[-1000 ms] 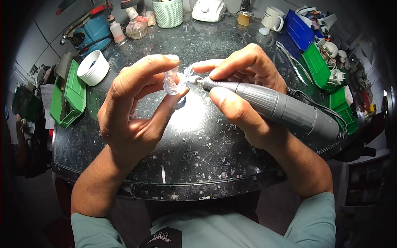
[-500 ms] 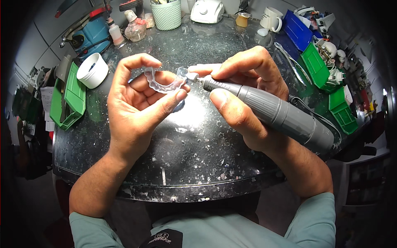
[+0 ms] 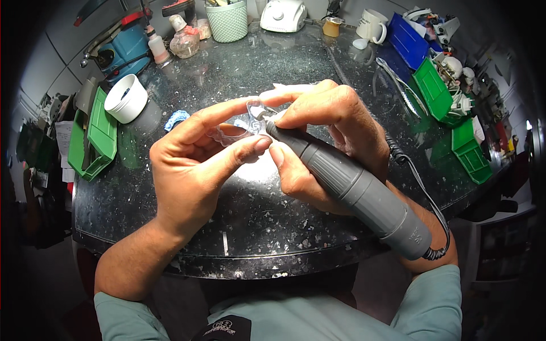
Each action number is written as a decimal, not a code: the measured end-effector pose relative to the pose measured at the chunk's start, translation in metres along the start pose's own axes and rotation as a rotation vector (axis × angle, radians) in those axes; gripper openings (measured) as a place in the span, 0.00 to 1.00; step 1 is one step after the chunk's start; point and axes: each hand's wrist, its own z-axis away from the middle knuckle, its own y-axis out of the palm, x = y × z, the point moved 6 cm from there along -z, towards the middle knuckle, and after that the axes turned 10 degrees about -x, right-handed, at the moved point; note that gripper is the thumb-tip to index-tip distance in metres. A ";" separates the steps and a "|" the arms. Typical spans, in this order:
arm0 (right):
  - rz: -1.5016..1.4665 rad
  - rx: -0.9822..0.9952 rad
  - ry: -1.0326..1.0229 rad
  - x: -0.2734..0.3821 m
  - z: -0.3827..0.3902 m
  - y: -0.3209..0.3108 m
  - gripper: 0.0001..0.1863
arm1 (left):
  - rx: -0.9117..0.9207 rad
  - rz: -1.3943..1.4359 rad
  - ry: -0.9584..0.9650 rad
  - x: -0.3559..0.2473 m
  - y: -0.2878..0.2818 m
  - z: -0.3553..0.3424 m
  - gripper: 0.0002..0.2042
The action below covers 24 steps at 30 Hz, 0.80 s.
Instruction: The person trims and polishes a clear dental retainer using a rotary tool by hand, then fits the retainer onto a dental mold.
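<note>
My left hand (image 3: 190,165) grips a clear dental aligner (image 3: 254,120) between thumb and fingers, with its curved arch partly hidden behind the thumb. In my right hand (image 3: 341,122) is a dark grey rotary handpiece (image 3: 352,184), held like a pen and slanting down to the right. A pale grinding bit (image 3: 259,110) at its tip meets or nearly meets the near face of the aligner; exact contact cannot be made out. The fingertips of both hands come close together around the work. Beneath lies the speckled black worktop (image 3: 273,227), brightly lit below the hands.
A crumpled blue piece (image 3: 177,119) lies beyond my left hand. Leftward stand a white round container (image 3: 126,98) and a green bin (image 3: 102,133). Green bins (image 3: 435,91), a blue bin (image 3: 408,41) and a mug (image 3: 372,26) stand right. The handpiece's coiled cord (image 3: 424,190) hangs beside my right forearm.
The aligner has turned in my left hand, so its arch now shows edge-on. My right hand has moved left and the handpiece tilts more steeply, with its rear end lower.
</note>
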 end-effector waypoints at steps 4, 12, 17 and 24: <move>0.035 0.080 -0.083 0.003 0.000 0.000 0.20 | -0.031 -0.170 0.132 -0.010 0.000 0.003 0.19; 0.054 0.070 -0.110 0.003 0.000 0.001 0.21 | -0.029 -0.148 0.099 -0.006 -0.003 0.006 0.19; -0.005 0.005 -0.082 0.003 0.002 0.000 0.21 | -0.027 -0.031 0.067 -0.005 0.001 0.004 0.19; 0.024 0.051 -0.112 0.004 0.001 0.002 0.22 | -0.042 -0.056 0.073 -0.006 -0.001 0.005 0.19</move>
